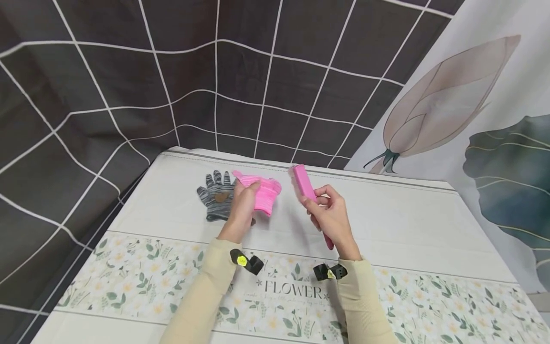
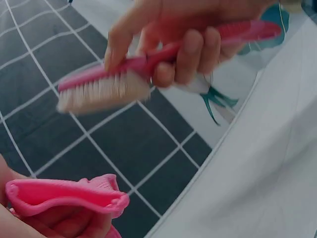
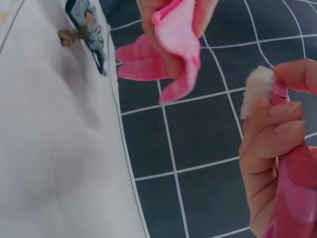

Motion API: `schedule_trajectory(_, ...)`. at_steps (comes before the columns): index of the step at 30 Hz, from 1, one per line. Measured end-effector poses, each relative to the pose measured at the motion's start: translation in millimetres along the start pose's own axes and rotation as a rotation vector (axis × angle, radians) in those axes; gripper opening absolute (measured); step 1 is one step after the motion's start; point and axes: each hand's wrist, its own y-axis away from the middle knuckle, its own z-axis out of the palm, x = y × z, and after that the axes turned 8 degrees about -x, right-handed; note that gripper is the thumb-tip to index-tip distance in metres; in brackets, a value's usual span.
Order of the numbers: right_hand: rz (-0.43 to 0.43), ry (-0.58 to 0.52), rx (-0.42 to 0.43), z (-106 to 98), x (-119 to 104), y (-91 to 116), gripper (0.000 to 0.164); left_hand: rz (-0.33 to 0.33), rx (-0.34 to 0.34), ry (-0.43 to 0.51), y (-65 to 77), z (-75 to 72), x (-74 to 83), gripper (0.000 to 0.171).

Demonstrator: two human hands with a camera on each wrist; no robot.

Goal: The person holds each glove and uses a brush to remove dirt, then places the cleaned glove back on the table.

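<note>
My left hand (image 1: 243, 206) grips a pink knitted glove (image 1: 267, 195) above the table. In the left wrist view the cuff opening of that glove (image 2: 64, 194) gapes, while the right wrist view shows its fingers (image 3: 141, 64) hanging loose. My right hand (image 1: 334, 219) holds a pink brush (image 1: 304, 181) by its handle, with the thumb and fingers curled round it. Pale bristles (image 2: 101, 94) face down in the left wrist view, apart from the glove. A grey striped glove (image 1: 219, 206) lies palm area up beside my left hand, which partly covers it.
A brown patch (image 1: 221, 197) shows on the grey glove. The white table cover (image 1: 395, 215) has a floral band with lettering (image 1: 292, 288). Behind the table hangs a dark cloth with white grid lines (image 1: 240, 71), and a leaf-patterned curtain (image 1: 447, 105) hangs at the right.
</note>
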Motion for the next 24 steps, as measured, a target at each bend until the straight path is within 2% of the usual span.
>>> schedule_trajectory(2, -0.018, -0.001, 0.027, -1, 0, 0, 0.03, -0.054, 0.012, -0.068, 11.9, 3.7, 17.0, 0.062)
schedule_trajectory(4, -0.031, -0.013, 0.045, -2, 1, 0, 0.031, -0.063, -0.009, -0.082, 16.1, 7.0, 19.8, 0.06)
schedule_trajectory(10, -0.039, -0.035, 0.053, -2, 3, -1, 0.032, -0.094, -0.163, -0.04, 9.8, 17.7, -0.9, 0.071)
schedule_trajectory(12, -0.034, -0.037, 0.051, -2, 4, -2, 0.032, -0.095, -0.192, -0.049, 8.1, 21.2, -7.1, 0.071)
schedule_trajectory(15, -0.025, -0.033, 0.046, -3, 5, -2, 0.033, -0.101, -0.195, -0.069, 5.7, 25.2, -14.3, 0.074)
schedule_trajectory(21, -0.004, -0.022, 0.026, -3, 7, -3, 0.033, -0.09, -0.203, -0.046, -2.7, 28.2, -25.1, 0.083)
schedule_trajectory(24, -0.001, -0.018, 0.01, -3, 8, -3, 0.033, -0.08, -0.206, -0.145, -4.1, 28.2, -27.4, 0.085)
